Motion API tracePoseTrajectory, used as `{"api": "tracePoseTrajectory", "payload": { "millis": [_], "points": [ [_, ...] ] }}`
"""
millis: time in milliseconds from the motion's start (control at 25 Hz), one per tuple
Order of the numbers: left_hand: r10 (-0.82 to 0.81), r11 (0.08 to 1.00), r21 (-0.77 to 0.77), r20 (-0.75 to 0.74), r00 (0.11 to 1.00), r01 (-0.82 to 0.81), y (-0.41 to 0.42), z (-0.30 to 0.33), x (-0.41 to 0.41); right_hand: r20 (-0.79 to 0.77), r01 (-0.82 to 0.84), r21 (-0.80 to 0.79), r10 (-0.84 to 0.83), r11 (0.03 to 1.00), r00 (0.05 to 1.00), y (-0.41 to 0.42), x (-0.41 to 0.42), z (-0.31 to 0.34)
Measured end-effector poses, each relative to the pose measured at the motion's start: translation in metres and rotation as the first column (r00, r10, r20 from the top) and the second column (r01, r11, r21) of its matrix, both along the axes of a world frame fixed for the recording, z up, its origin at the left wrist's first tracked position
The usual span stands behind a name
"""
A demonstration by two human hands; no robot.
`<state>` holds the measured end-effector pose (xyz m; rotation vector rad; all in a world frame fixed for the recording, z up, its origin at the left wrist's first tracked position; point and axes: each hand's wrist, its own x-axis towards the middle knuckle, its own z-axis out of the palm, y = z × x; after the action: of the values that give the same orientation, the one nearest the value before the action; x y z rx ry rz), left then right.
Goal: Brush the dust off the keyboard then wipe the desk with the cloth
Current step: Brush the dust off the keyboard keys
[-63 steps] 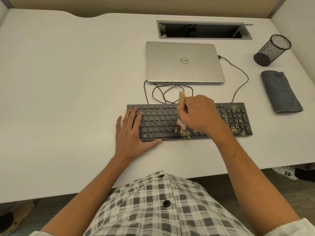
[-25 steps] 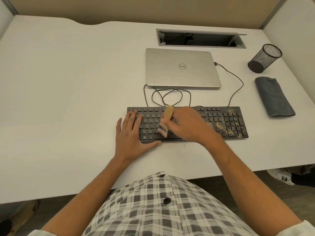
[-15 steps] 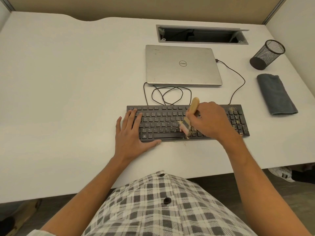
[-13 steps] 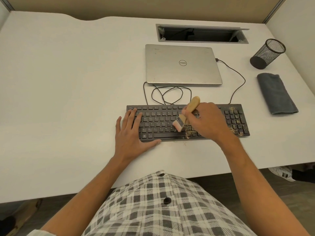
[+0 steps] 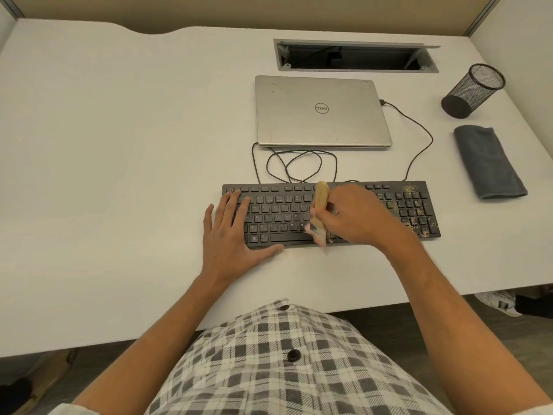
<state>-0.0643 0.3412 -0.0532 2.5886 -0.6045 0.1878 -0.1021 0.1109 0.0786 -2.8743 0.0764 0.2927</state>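
A black keyboard lies across the middle of the white desk. Tan dust speckles its number pad at the right and a little sits at the front edge under the bristles. My right hand grips a small wooden-handled brush, bristles down on the keyboard's front row near the middle. My left hand rests flat on the keyboard's left end, fingers straight. A folded grey cloth lies at the right of the desk, apart from both hands.
A closed silver laptop sits behind the keyboard, with a looped black cable between them. A black mesh pen cup lies tipped at the far right. An open cable tray is set into the desk's back.
My right hand has swept the brush from upper keys down to the front row, the bristles now at the keyboard's near edge. My left hand has stayed in place.
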Motion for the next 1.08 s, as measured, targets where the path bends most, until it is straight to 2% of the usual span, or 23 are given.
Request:
{"api": "tracePoseTrajectory", "payload": {
  "millis": [120,280,400,520,680,800,920,1080],
  "points": [
    [0.000,1.000,0.010,0.004,1.000,0.000,-0.001,0.000,0.000,0.101,0.027,-0.045,-0.022,0.999,0.995,-0.004,0.005,-0.001],
    [-0.003,1.000,0.009,0.001,1.000,0.003,0.000,-0.001,0.000,-0.019,-0.005,-0.018,0.005,1.000,1.000,-0.003,0.007,-0.002],
    [-0.005,1.000,0.014,0.004,1.000,0.005,0.000,-0.001,0.001,0.046,0.052,-0.003,-0.052,0.999,0.998,-0.005,0.010,-0.003],
    [-0.003,1.000,0.017,0.004,1.000,0.003,0.000,-0.001,0.000,-0.043,0.025,0.034,-0.024,0.999,0.999,-0.004,0.011,-0.004],
    [-0.006,1.000,0.009,0.004,1.000,0.006,0.000,-0.001,0.000,0.091,0.066,0.029,-0.069,0.997,0.993,0.000,0.013,-0.007],
    [-0.004,1.000,0.009,0.007,1.000,0.004,0.000,-0.001,0.000,-0.011,0.018,0.037,-0.017,0.999,1.000,0.001,0.016,-0.005],
    [-0.009,1.000,0.012,0.006,1.000,0.009,-0.001,-0.001,0.000,0.084,-0.003,0.053,-0.002,0.999,0.996,0.006,0.016,-0.003],
    [-0.009,1.000,0.009,0.004,1.000,0.008,0.000,-0.001,0.000,-0.008,-0.012,-0.006,0.012,1.000,1.000,0.005,0.016,-0.002]
  ]
}}
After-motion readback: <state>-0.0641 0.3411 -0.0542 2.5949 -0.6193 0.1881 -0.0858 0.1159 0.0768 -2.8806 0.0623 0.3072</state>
